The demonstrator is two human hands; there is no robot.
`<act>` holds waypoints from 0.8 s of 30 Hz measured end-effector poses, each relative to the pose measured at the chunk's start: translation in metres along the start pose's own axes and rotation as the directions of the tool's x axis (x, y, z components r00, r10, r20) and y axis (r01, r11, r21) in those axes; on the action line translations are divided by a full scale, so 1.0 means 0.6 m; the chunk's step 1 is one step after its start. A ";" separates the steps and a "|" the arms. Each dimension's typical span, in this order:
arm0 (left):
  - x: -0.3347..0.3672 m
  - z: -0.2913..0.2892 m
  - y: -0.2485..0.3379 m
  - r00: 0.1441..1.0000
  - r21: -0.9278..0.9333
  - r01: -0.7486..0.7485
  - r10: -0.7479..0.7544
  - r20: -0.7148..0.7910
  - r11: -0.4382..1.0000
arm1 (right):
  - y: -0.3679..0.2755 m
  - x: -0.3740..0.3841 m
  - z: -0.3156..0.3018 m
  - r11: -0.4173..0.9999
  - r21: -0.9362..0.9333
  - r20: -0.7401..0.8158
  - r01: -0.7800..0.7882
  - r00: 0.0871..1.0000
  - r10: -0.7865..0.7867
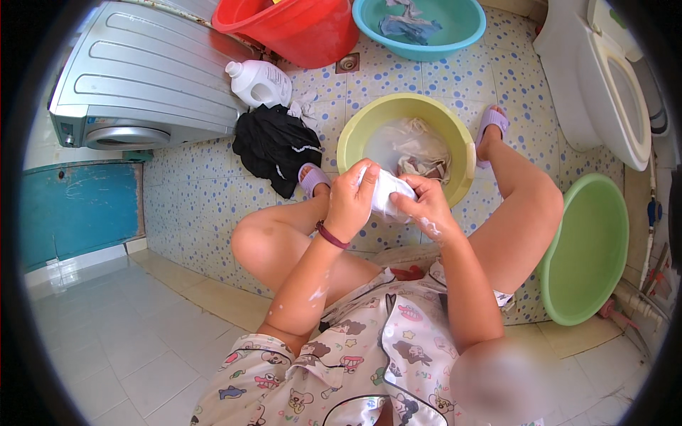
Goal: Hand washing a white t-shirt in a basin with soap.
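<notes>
Here, two hands [349,204] [430,213], one cloth [389,193].

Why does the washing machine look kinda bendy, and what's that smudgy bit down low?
Head view: the wide lens bends straight edges near its dark rim, including the washing machine's; head view, lower right: a soft greyish blurred patch hides what's underneath; head view, middle: the left hand, right hand and white cloth look fairly sharp.
</notes>
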State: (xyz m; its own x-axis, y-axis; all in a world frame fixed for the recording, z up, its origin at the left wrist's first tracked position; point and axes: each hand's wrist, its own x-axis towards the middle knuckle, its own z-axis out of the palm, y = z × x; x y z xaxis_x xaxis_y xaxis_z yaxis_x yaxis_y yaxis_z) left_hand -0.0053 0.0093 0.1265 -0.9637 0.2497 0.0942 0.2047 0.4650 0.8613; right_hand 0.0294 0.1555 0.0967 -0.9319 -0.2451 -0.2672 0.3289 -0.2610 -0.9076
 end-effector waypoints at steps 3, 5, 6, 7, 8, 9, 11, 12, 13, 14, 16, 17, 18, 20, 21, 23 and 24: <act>0.000 0.000 0.004 1.000 -0.021 -0.018 0.017 -0.015 1.000 | 0.011 0.001 -0.002 0.990 0.139 -0.056 0.019 0.998 -0.011; 0.001 -0.002 0.005 1.000 -0.036 -0.009 0.009 -0.012 0.999 | 0.013 0.000 -0.002 0.969 0.243 -0.065 0.047 0.997 -0.032; 0.001 -0.002 0.006 0.999 -0.021 -0.032 0.031 -0.018 0.999 | 0.010 -0.001 -0.002 0.951 0.309 -0.049 0.019 0.999 -0.003; 0.002 -0.003 0.006 0.998 -0.005 -0.054 0.054 -0.023 0.999 | 0.008 -0.002 -0.002 0.928 0.373 -0.032 -0.010 0.999 0.024; 0.001 -0.003 0.005 0.998 -0.005 -0.054 0.054 -0.023 0.999 | 0.007 -0.001 -0.002 0.927 0.374 -0.032 -0.011 0.999 0.024; 0.000 -0.003 0.004 1.000 -0.047 -0.015 0.015 -0.002 0.999 | 0.007 -0.001 -0.003 0.941 0.338 -0.008 -0.009 1.000 0.013; -0.004 0.000 -0.001 1.000 -0.089 0.024 -0.022 0.021 0.996 | 0.006 0.001 -0.002 0.953 0.302 0.016 -0.007 1.000 0.002; -0.007 0.003 -0.006 1.000 -0.120 0.021 -0.020 0.005 0.993 | 0.005 0.002 0.001 0.984 0.181 0.007 0.001 1.000 -0.002; -0.009 0.005 -0.008 1.000 -0.152 0.017 -0.019 -0.011 0.988 | 0.006 0.003 0.003 0.998 0.057 0.000 0.008 1.000 -0.008; -0.010 0.004 -0.007 1.000 -0.151 0.018 -0.020 -0.011 0.988 | 0.008 0.003 0.003 0.998 0.057 0.000 0.007 1.000 -0.007; -0.009 0.001 -0.004 1.000 -0.141 0.025 -0.028 -0.015 0.990 | 0.015 0.004 0.000 0.989 0.145 -0.025 0.024 0.999 -0.021; -0.008 0.000 -0.003 1.000 -0.141 0.025 -0.027 -0.015 0.990 | 0.017 0.003 -0.002 0.989 0.146 -0.026 0.024 0.999 -0.021; -0.008 -0.001 -0.003 1.000 -0.137 0.025 -0.026 -0.006 0.990 | 0.019 0.003 -0.005 0.969 0.248 -0.002 0.008 1.000 -0.007; -0.007 -0.001 -0.005 1.000 -0.134 0.024 -0.024 0.003 0.991 | 0.016 0.001 -0.003 0.938 0.347 0.023 -0.012 1.000 0.004; -0.007 0.000 -0.009 0.999 -0.160 0.032 -0.033 -0.006 0.987 | 0.007 0.000 0.004 0.959 0.282 0.024 -0.008 1.000 0.002; -0.009 0.000 -0.013 0.999 -0.185 0.040 -0.044 -0.015 0.982 | 0.004 -0.001 0.008 0.976 0.215 0.027 -0.005 1.000 0.000; -0.010 -0.001 -0.015 0.999 -0.151 0.037 -0.041 -0.024 0.988 | 0.006 0.000 0.007 0.989 0.149 0.031 0.020 0.999 -0.024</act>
State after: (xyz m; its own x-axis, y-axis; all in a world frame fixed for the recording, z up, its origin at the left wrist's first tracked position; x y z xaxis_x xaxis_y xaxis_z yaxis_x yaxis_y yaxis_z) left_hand -0.0015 0.0032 0.1186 -0.9751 0.2101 0.0711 0.1410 0.3398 0.9299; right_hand 0.0313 0.1505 0.0950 -0.9345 -0.2677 -0.2347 0.3297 -0.4019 -0.8543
